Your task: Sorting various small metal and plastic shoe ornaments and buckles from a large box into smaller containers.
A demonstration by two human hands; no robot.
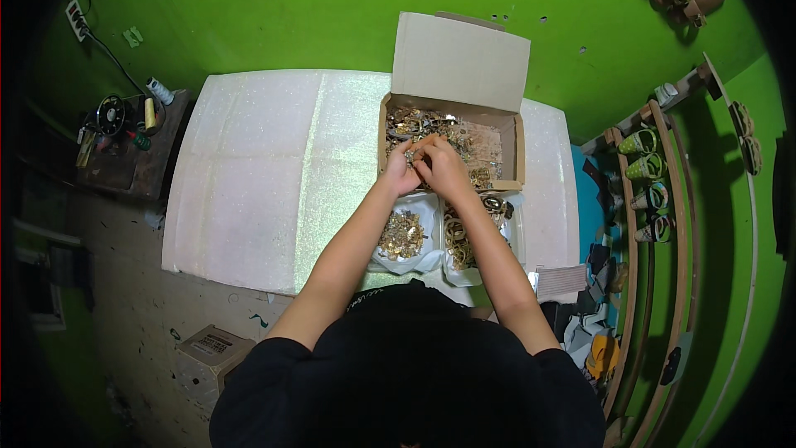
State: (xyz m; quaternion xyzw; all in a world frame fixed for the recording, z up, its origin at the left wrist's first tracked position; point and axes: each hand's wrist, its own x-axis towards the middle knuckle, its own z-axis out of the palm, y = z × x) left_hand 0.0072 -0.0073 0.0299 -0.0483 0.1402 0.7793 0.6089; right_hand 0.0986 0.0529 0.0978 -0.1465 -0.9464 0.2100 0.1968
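Over the near side of an open cardboard box (516,149), my two hands are close together. My left hand (401,172) is cupped, palm up, around small shiny metal pieces (410,158). Above that palm, my right hand (444,169) has its fingers bent inward and pressed together; what they hold is hidden. A jumble of metal fittings (423,123) fills the left part of the box. Just below my hands stand two containers lined with white plastic. Small gold and silver pieces (402,234) lie in the left one, larger buckle-like rings (458,236) in the right one, partly behind my right forearm.
The box's lid (460,58) stands raised against the green wall. A pale glittery sheet covers the table (249,174). At far left is a small dark table with a sewing machine (110,116) and thread spools. A wooden rack (630,265) with sandals stands at right; a carton (214,353) sits on the floor.
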